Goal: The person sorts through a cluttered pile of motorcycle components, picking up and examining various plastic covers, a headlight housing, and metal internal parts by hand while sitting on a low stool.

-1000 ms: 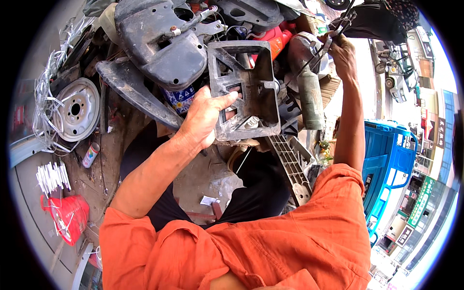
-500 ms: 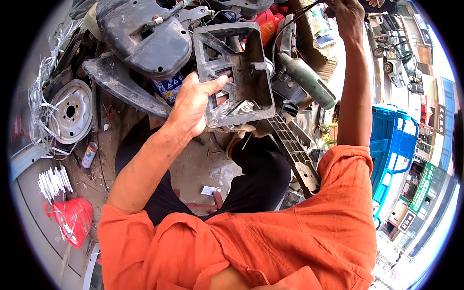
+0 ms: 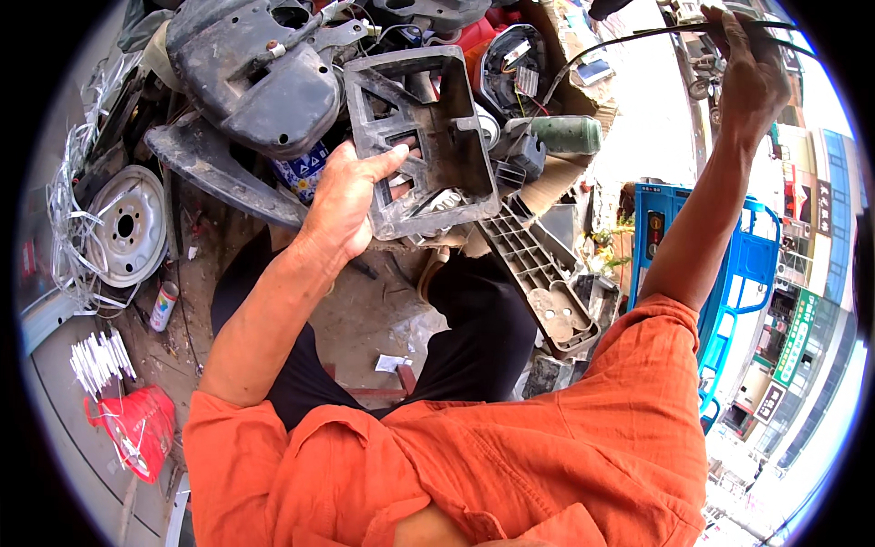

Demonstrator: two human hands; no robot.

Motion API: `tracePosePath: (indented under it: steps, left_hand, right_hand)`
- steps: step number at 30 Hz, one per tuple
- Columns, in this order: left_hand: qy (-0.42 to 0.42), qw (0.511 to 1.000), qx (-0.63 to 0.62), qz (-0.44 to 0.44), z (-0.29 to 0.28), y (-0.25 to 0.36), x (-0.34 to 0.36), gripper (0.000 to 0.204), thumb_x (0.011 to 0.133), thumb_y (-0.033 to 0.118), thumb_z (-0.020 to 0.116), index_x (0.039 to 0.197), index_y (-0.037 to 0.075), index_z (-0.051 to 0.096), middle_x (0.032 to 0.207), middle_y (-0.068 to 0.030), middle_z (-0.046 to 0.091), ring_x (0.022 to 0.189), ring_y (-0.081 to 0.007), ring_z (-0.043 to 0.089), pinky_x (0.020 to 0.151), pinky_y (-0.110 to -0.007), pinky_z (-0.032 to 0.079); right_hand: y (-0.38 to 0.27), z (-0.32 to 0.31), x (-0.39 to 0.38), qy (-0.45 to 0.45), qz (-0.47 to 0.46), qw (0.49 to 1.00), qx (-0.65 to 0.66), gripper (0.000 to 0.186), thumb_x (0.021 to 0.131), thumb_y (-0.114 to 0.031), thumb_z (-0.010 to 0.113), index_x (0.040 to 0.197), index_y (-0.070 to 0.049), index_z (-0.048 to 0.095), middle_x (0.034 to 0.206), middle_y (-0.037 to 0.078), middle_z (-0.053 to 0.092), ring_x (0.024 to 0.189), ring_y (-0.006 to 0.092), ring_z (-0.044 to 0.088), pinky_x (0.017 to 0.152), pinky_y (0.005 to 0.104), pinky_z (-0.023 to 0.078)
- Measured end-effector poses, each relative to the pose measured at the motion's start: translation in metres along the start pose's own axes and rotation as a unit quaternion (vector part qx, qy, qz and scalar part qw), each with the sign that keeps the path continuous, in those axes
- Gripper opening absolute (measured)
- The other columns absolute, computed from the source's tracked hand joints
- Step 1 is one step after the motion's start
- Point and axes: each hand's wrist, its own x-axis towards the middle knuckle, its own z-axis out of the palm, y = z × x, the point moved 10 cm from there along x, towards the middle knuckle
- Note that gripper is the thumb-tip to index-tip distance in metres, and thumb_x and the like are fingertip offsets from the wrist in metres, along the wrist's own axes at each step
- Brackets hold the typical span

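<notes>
My left hand (image 3: 344, 196) grips the near-left side of a dusty black plastic box frame (image 3: 481, 202), thumb over its ribs and fingers through the openings. Far out to the right, my raised right hand (image 3: 755, 87) pinches black cable (image 3: 629, 38) between its fingers. The cable arcs down toward a round black housing (image 3: 492, 77) with thin coloured wires and parts inside. Whether the cable is fixed to that housing, I cannot tell. Just right of the box frame lies a green cylinder (image 3: 567, 134).
A large black plastic cover (image 3: 255, 82) and a curved guard (image 3: 223, 169) lie at the left. A ribbed plastic strip (image 3: 538, 264) slants by my right knee. Further left are a white wheel rim (image 3: 132, 214), a spray can (image 3: 164, 306) and a red bag (image 3: 141, 424). A blue cargo vehicle (image 3: 658, 219) stands right.
My right hand has swung outward to the right, drawing the cable out. The round housing now shows, and the green cylinder has turned nearly level. My left hand keeps its hold on the box frame.
</notes>
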Motion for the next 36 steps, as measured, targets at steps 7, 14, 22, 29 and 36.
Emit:
tracePosePath:
  steps: [7, 14, 22, 29, 36]
  left_hand:
    - [-0.009, 1.000, 0.002, -0.001, 0.002, 0.001, -0.001, 0.026, 0.088, 0.002, 0.053, 0.113, -0.001, 0.052, 0.107, -0.0124, 0.063, 0.093, -0.0196, 0.063, 0.082, -0.036, 0.053]
    - [0.002, 1.000, 0.004, -0.003, 0.003, 0.003, -0.001, 0.027, 0.087, 0.002, 0.053, 0.114, -0.001, 0.050, 0.106, -0.0131, 0.063, 0.092, -0.0197, 0.063, 0.080, -0.036, 0.054]
    - [-0.004, 1.000, 0.001, 0.002, 0.005, 0.001, -0.001, 0.027, 0.087, 0.003, 0.053, 0.113, -0.002, 0.050, 0.107, -0.0133, 0.063, 0.093, -0.0204, 0.063, 0.080, -0.035, 0.053]
    - [0.002, 1.000, 0.018, -0.001, 0.006, 0.004, -0.004, 0.027, 0.087, 0.004, 0.054, 0.113, -0.002, 0.052, 0.107, -0.0129, 0.063, 0.093, -0.0196, 0.062, 0.082, -0.035, 0.052]
    - [-0.014, 1.000, 0.002, -0.010, 0.008, 0.001, -0.002, 0.028, 0.087, 0.006, 0.055, 0.114, -0.002, 0.054, 0.107, -0.0128, 0.063, 0.094, -0.0190, 0.062, 0.082, -0.034, 0.051]
  right_hand:
    - [0.013, -0.018, 0.015, 0.069, -0.072, 0.994, -0.035, 0.012, 0.090, -0.007, 0.055, 0.096, 0.003, 0.060, 0.085, 0.013, 0.066, 0.080, 0.0207, 0.067, 0.074, 0.0294, 0.055]
    - [0.158, 0.049, -0.070, -0.233, 0.261, 0.934, 0.072, 0.033, 0.090, -0.019, 0.059, 0.114, 0.004, 0.056, 0.100, 0.017, 0.066, 0.093, 0.0226, 0.066, 0.082, 0.0301, 0.055]
    - [0.285, -0.009, -0.110, -0.063, 0.265, 0.961, -0.054, 0.017, 0.082, -0.014, 0.069, 0.092, 0.000, 0.069, 0.080, 0.005, 0.068, 0.073, 0.0104, 0.062, 0.066, 0.0229, 0.049]
    - [0.340, -0.010, -0.149, -0.115, 0.349, 0.918, -0.149, 0.022, 0.078, -0.010, 0.072, 0.097, -0.001, 0.068, 0.078, 0.002, 0.064, 0.060, 0.0077, 0.052, 0.056, 0.0207, 0.043]
    - [0.313, -0.015, -0.133, -0.141, 0.428, 0.889, -0.082, 0.022, 0.079, -0.015, 0.071, 0.093, 0.002, 0.066, 0.083, 0.009, 0.065, 0.074, 0.0170, 0.061, 0.062, 0.0253, 0.051]
